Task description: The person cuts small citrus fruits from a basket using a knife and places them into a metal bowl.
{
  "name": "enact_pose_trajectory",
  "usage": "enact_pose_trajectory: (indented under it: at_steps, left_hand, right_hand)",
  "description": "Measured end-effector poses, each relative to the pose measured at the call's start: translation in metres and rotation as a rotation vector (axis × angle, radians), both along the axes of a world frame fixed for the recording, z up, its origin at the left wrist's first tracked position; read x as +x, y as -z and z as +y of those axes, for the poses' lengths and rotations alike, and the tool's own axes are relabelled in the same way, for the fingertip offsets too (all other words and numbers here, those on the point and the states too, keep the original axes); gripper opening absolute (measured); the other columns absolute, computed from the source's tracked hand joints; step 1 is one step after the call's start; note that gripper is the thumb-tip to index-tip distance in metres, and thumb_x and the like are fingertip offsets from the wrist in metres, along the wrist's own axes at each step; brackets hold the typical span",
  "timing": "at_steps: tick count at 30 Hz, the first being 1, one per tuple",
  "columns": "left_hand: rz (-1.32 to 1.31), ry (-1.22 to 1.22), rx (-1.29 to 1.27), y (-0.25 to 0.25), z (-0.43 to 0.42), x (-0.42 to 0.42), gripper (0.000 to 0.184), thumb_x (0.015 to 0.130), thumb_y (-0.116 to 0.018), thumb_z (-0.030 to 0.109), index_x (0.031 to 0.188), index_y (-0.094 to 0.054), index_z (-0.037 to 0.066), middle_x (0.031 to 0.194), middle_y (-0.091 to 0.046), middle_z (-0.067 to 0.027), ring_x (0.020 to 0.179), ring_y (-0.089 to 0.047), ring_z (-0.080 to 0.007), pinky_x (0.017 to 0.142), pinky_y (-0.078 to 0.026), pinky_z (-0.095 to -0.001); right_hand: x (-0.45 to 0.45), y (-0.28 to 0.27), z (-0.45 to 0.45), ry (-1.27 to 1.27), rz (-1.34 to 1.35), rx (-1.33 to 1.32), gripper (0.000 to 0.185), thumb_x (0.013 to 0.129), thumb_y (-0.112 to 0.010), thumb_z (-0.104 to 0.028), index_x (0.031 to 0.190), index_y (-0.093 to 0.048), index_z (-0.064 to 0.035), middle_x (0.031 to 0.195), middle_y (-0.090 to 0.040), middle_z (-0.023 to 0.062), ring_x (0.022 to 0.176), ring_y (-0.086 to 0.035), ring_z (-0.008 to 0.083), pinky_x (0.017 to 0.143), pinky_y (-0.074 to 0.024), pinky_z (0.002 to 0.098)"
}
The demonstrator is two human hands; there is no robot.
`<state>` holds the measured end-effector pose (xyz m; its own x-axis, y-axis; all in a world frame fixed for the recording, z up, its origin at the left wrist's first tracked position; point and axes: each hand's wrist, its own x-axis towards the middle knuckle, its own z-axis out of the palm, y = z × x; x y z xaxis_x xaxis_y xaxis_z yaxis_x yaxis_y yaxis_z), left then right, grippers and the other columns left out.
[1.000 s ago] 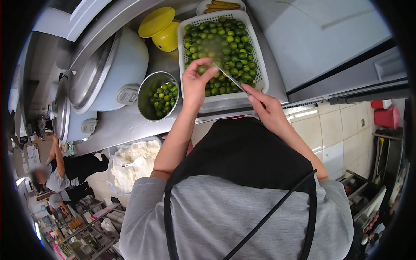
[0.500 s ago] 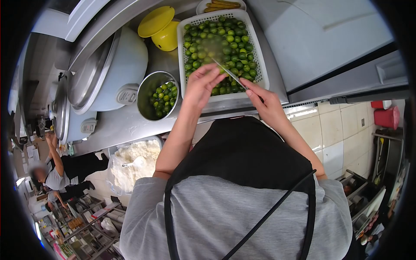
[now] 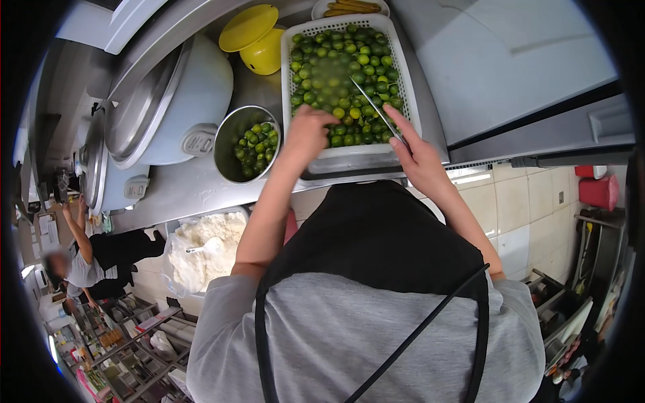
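A white perforated basket [image 3: 408, 101] holds many small green limes [image 3: 346, 50], a few of them yellowish. My right hand [image 3: 418, 156] grips a knife [image 3: 377, 111], its thin blade slanting up and left over the limes. At the basket's near left edge is my left hand [image 3: 309, 138], its fingers bent toward the fruit. Those fingers are blurred and partly hidden, so whether they hold a lime does not show. Left of that hand, a steel pot [image 3: 220, 151] contains more small limes [image 3: 256, 148].
A yellow container [image 3: 262, 54] and large lidded cookers [image 3: 201, 94] stand to the left on the steel counter [image 3: 181, 191]. Below is a tub of white powder [image 3: 211, 258] with a scoop. Another person [image 3: 87, 258] works at far left. A plate [image 3: 319, 10] holds long brown pieces.
My left hand has moved away from the knife blade, down and left to the basket's edge. The knife in my right hand has shifted slightly right, its blade steeper.
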<state>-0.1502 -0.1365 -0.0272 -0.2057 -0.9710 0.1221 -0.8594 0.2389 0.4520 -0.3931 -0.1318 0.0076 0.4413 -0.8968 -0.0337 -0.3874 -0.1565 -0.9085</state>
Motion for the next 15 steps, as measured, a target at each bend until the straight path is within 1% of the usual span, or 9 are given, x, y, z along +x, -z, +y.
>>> enact_pose_trajectory:
  at_steps: [1,2,4,6,9,11,12,14,15]
  left_hand:
    - [-0.049,0.087,-0.012,0.011,-0.007,-0.009,0.029,0.065,-0.06,-0.003,0.09,-0.068,0.009,0.093,-0.064,-0.0072,0.092,-0.052,-0.0278,0.084,-0.042,-0.0376]
    - [-0.048,0.085,-0.014,0.017,-0.009,-0.015,0.029,0.065,-0.06,-0.003,0.09,-0.068,0.009,0.093,-0.064,-0.0072,0.092,-0.052,-0.0278,0.084,-0.042,-0.0376]
    - [-0.379,0.092,0.054,0.012,-0.014,-0.025,0.031,0.064,-0.059,-0.003,0.089,-0.068,0.012,0.094,-0.063,-0.0042,0.095,-0.051,-0.0258,0.083,-0.042,-0.0365]
    - [-0.459,0.084,0.026,0.02,-0.015,-0.022,0.031,0.065,-0.058,-0.002,0.089,-0.068,0.015,0.095,-0.062,-0.0022,0.096,-0.05,-0.0244,0.082,-0.042,-0.0359]
    - [-0.331,0.125,-0.008,0.026,-0.015,-0.013,0.028,0.066,-0.059,-0.002,0.089,-0.067,0.012,0.093,-0.062,-0.0031,0.094,-0.051,-0.025,0.083,-0.042,-0.036]
    - [-0.096,0.093,0.021,0.031,-0.017,-0.005,0.025,0.067,-0.062,-0.001,0.089,-0.066,0.01,0.092,-0.063,-0.0043,0.092,-0.051,-0.0262,0.083,-0.042,-0.0355]
    - [-0.098,0.097,0.018,0.028,-0.017,-0.004,0.025,0.067,-0.062,-0.001,0.089,-0.066,0.01,0.092,-0.063,-0.0043,0.092,-0.051,-0.0262,0.083,-0.042,-0.0355]
    - [0.24,-0.025,-0.045,0.026,-0.015,-0.006,0.016,0.066,-0.064,-0.001,0.079,-0.066,0.008,0.085,-0.064,-0.0044,0.087,-0.052,-0.027,0.079,-0.043,-0.0352]
    - [0.241,-0.024,-0.042,0.027,-0.014,-0.007,0.016,0.066,-0.064,-0.001,0.079,-0.066,0.008,0.085,-0.064,-0.0044,0.087,-0.052,-0.027,0.079,-0.043,-0.0352]
  right_hand:
    - [0.004,0.003,-0.003,-0.026,-0.026,-0.049,0.045,0.092,-0.045,-0.018,0.136,-0.036,-0.0186,0.088,-0.06,0.02,0.078,-0.059,0.036,0.072,-0.0447,0.0377]
    - [0.005,0.004,-0.005,-0.05,-0.051,-0.098,0.043,0.092,-0.044,-0.02,0.135,-0.037,-0.0186,0.078,-0.059,0.0204,0.073,-0.058,0.0374,0.069,-0.0441,0.0394]
    - [0.006,0.004,-0.008,-0.031,0.006,-0.044,0.043,0.092,-0.044,-0.021,0.135,-0.037,-0.0185,0.073,-0.057,0.0197,0.071,-0.057,0.0372,0.068,-0.0438,0.0393]
    - [0.006,0.009,-0.012,-0.011,0.056,0.011,0.043,0.092,-0.043,-0.023,0.134,-0.037,-0.0184,0.068,-0.055,0.0191,0.069,-0.056,0.037,0.067,-0.0435,0.0392]
    - [0.003,0.026,-0.012,0.009,0.065,-0.002,0.043,0.092,-0.044,-0.023,0.134,-0.038,-0.0179,0.07,-0.055,0.0207,0.071,-0.057,0.0364,0.068,-0.0433,0.0388]
    - [0.003,0.028,-0.011,0.013,0.047,-0.043,0.043,0.092,-0.045,-0.022,0.134,-0.039,-0.0167,0.073,-0.057,0.0213,0.073,-0.058,0.0365,0.069,-0.0436,0.0386]
    - [0.003,0.027,-0.011,0.015,0.039,-0.058,0.043,0.091,-0.045,-0.022,0.134,-0.039,-0.0163,0.074,-0.057,0.0214,0.074,-0.058,0.0365,0.07,-0.0437,0.0385]
    - [0.002,0.023,-0.009,0.01,-0.015,-0.044,0.044,0.091,-0.047,-0.02,0.133,-0.039,-0.0154,0.082,-0.059,0.0218,0.078,-0.059,0.0361,0.072,-0.0442,0.0385]
    - [0.001,0.024,-0.009,0.008,-0.032,-0.038,0.044,0.09,-0.047,-0.02,0.133,-0.039,-0.0152,0.085,-0.06,0.0219,0.079,-0.059,0.036,0.073,-0.0443,0.0385]
